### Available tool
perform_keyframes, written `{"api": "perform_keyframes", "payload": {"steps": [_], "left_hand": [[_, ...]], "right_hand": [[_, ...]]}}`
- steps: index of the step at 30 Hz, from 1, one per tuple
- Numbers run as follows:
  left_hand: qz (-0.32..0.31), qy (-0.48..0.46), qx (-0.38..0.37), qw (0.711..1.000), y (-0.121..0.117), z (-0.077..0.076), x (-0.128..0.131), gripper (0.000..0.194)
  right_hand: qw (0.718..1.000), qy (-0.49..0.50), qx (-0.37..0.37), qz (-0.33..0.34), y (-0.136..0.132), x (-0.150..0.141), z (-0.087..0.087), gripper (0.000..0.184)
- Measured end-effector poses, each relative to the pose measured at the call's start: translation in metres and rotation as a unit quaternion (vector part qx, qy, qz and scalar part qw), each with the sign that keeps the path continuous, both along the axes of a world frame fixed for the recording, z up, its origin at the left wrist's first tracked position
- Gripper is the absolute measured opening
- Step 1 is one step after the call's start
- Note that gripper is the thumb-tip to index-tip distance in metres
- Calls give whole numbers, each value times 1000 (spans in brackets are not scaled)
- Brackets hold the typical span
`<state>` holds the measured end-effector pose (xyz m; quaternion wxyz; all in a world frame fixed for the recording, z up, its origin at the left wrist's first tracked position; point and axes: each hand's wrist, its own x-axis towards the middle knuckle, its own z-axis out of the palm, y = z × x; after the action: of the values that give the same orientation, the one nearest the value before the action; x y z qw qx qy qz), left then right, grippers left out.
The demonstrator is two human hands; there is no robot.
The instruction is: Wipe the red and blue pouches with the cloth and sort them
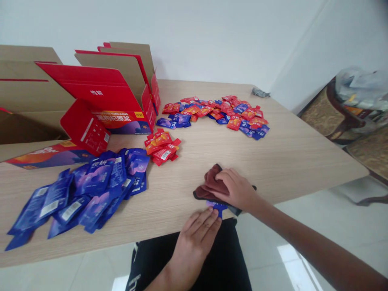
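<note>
Cloth [212, 186] is bunching under our right hand [238, 190], fingers curled over it, wiping 1 blue sachet [218, 207] at the table's [291, 149] 6 o'clock edge. Our left hand [197, 234], fingers flat and holding nothing, is pinning that sachet; flipping it looks next. We are counting 2 sorted piles at 9 and 11 o'clock, 1 mixed heap [218, 113] at 12.

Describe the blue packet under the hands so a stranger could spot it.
Start at the wooden table and go to its near edge. The blue packet lies flat there, pinned by the left hand and half covered by a brown cloth under the right hand. It lies alone, apart from the piles.
</note>
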<state>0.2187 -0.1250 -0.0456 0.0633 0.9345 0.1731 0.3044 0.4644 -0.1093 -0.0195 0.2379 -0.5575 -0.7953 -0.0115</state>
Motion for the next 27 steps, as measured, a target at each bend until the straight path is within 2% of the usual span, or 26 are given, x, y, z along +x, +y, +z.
{"api": "perform_keyframes", "payload": {"steps": [5,8,12,16,19,22,27], "left_hand": [[-7,16,17,1000,2,0,-3,36],[-11,36,21,999,4,3,-5,35],[-27,67,38,997,5,15,-6,37],[-17,78,23,997,3,21,-7,40],[-17,73,21,997,0,14,-5,39],[10,75,53,996,-3,1,3,41],[54,133,111,983,-7,-8,18,43]], "right_hand": [[995,-55,47,-74,51,33,7,31],[983,-32,92,-153,56,50,13,34],[957,70,146,-240,27,57,15,45],[937,154,123,-289,-12,53,6,51],[916,212,93,-329,-29,52,-6,54],[887,264,66,-373,-34,53,-15,58],[861,312,57,-397,-33,55,-16,61]]}}
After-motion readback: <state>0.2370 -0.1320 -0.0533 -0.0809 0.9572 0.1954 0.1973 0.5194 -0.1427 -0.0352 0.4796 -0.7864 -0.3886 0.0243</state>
